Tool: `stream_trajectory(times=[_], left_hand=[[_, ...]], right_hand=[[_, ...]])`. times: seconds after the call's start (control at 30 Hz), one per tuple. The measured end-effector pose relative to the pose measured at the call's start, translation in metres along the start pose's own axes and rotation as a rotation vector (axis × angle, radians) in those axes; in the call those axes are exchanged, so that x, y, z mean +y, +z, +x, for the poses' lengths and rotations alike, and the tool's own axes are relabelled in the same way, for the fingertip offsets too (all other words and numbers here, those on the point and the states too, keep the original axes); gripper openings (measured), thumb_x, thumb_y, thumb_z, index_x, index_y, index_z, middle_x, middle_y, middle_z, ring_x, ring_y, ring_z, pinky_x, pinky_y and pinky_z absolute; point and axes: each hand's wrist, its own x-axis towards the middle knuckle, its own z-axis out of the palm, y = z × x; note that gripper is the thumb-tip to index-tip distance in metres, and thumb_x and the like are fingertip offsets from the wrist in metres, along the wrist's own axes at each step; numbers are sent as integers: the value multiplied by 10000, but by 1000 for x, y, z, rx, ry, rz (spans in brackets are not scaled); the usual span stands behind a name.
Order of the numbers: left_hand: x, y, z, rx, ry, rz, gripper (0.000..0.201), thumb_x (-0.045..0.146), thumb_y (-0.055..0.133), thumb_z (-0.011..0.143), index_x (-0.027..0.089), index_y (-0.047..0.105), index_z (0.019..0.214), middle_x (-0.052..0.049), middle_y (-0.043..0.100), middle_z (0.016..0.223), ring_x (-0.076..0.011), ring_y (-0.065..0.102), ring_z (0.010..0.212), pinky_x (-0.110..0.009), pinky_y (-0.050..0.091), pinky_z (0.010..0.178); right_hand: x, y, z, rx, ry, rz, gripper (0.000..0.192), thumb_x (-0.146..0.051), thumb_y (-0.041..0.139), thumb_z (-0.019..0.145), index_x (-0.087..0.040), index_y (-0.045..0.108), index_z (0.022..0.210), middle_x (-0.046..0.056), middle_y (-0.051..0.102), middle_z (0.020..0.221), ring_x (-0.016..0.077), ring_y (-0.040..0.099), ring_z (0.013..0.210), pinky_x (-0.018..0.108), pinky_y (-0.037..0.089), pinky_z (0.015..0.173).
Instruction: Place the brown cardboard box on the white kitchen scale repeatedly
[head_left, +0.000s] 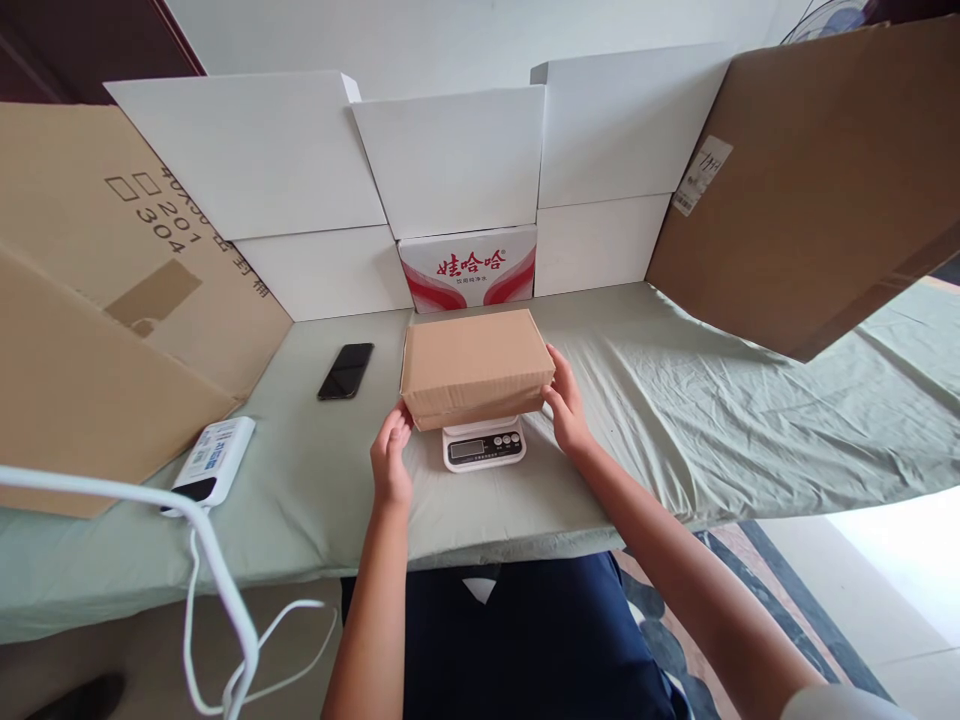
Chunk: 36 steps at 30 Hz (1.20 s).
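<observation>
Box (475,366) sits on scale (483,443) at desk (675,400) middle. Left hand (391,458) touches its near-left corner, right hand (568,405) presses right end; both spread, neither clamped. Looks light, stiff cardboard; hold by short ends.

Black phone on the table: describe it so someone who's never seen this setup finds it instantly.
Start at the table covered in pale green cloth. In its middle a brown cardboard box sits on a white scale, with the left hand and right hand at its ends. The phone lies flat left of the box: the only black, glossy slab, unlike the white power bank nearer the table's front edge.
</observation>
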Motion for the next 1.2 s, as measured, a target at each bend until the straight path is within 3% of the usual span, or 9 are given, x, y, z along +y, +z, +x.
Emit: stream_trajectory(times=[0.87,1.07,1.2], left_hand=[[8,4,-3,-13,65,-21,750,739,634,876,178,722,1366,-199,670,1465,-361,619,1400,-498,478,1201],[16,7,3,32,174,-83,624,634,627,921,189,732,1345,-175,674,1468,-329,601,1426,-462,464,1211],[39,17,21,80,307,-98,558,595,588,941,200,732,1309,-158,675,1473,-328,572,1456,-478,450,1218]], right_hand=[[-3,0,1,13,-7,12,678,-671,526,996,-350,433,1586,73,483,1649,353,508,1468,548,504,1156],[-1,1,1,17,-14,12,667,-654,529,1001,-351,433,1587,79,493,1634,344,515,1463,551,494,1168],[-3,1,1,21,-17,18,652,-642,531,1002,-350,443,1579,81,495,1634,345,514,1471,555,486,1176]])
